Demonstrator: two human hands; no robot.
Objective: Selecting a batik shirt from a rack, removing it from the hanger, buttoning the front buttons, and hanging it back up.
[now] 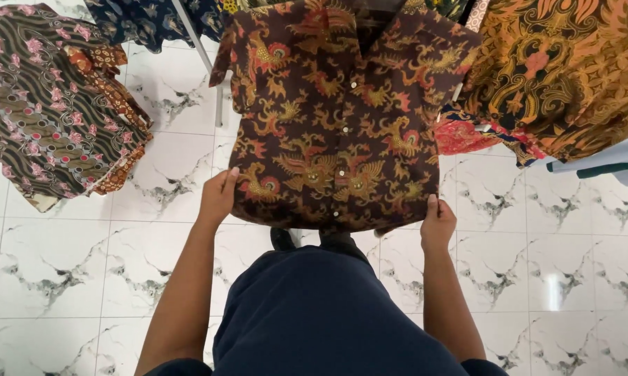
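The brown shirt (335, 118) hangs in front of the person, spread flat and facing them, its dark cloth covered in red and gold bird and leaf figures. It is buttoned down the front, a row of small pale buttons running down the middle, and the collar sits at the top edge of the view, where whatever carries it is out of sight. The left hand (220, 195) has the lower left hem, fingers closed round the edge of the cloth with the thumb on the front. The right hand (437, 223) pinches the lower right hem the same way, fingers curled tight on it. Between them the hem is pulled fairly straight and the front lies smooth, so the spreading looks done; the shirt is not folded and not taken down, as far as I can judge.

Around it hang more patterned shirts: a striped one with pink flowers (45, 104) to the left, an orange one (564, 69) to the right, with a bit of red cloth (467, 132) beside it, and blue ones (146, 21) behind. A thin white pole (206, 59) slants down to the floor (70, 264), which is white marble-look tile with grey veins and a glare spot at the right.
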